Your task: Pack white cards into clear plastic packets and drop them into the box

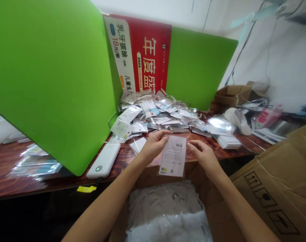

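A small clear packet with a white printed card [173,156] hangs upright between both hands, just in front of the table edge. My left hand [153,145] pinches its upper left edge, thumb on top. My right hand [202,153] has its fingers curled against the packet's upper right edge. Behind the hands a heap of similar clear packets [155,114] covers the dark wooden table [6,174]. Below my forearms an open cardboard box [168,211] holds crumpled clear plastic bags.
A green divider panel [49,77] stands at the left and another behind the heap, with a red printed poster [142,53] between them. A white power bank [103,160] lies by the left panel. A stack of white cards [227,141], a small brown box [231,95] and a large cardboard carton [281,188] are at the right.
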`<state>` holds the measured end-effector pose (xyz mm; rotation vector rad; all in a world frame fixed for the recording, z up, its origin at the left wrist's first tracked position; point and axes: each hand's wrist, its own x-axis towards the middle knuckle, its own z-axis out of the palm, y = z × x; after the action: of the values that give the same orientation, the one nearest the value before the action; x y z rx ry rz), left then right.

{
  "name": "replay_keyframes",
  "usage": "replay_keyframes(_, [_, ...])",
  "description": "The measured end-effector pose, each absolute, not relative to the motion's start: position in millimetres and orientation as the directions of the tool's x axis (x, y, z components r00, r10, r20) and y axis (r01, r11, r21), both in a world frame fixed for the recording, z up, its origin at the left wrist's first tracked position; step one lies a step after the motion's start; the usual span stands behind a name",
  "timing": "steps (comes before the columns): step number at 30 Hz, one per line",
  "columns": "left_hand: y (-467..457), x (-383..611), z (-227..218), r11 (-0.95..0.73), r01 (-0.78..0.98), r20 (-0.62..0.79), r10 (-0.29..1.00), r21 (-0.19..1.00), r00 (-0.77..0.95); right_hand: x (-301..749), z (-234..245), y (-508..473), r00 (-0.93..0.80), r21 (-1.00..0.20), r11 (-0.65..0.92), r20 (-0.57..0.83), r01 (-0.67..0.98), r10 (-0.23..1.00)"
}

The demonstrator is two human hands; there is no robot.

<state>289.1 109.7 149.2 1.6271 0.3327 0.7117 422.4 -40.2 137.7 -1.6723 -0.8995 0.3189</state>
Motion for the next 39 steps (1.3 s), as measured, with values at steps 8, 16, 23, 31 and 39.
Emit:
replay_keyframes(8, [106.5, 287.6, 146.4, -0.206, -0.159, 0.242, 0.479, 0.965, 0.844, 421.4, 134.7, -40.4, 0.665, -0.989, 0.143, 0.134, 0.042, 0.735])
replay_keyframes(16, [103.8, 287.9, 149.3, 0.01, -0.179, 0.152, 0.485, 0.984, 0.861, 424.6, 138.0, -41.9, 0.656, -0.956, 0.247, 0.086, -0.157, 0.75])
replay_keyframes(23, [103.0, 288.6, 151.8, 0.093, -0.204, 0.13, 0.506, 0.975, 0.852, 424.5, 142.2, -43.2, 0.645, -0.936, 0.279, 0.079, -0.214, 0.76])
replay_keyframes(31, [104.4, 288.7, 152.3, 0.026, -0.195, 0.153, 0.523, 0.981, 0.838, 427.2, 138.9, -42.4, 0.646, -0.947, 0.272, 0.1, -0.172, 0.756])
replay_keyframes(39, [106.8, 289.1, 151.7, -0.03, -0.191, 0.179, 0.505, 0.981, 0.844, 427.3, 136.2, -41.6, 0.66, -0.959, 0.257, 0.118, -0.118, 0.742])
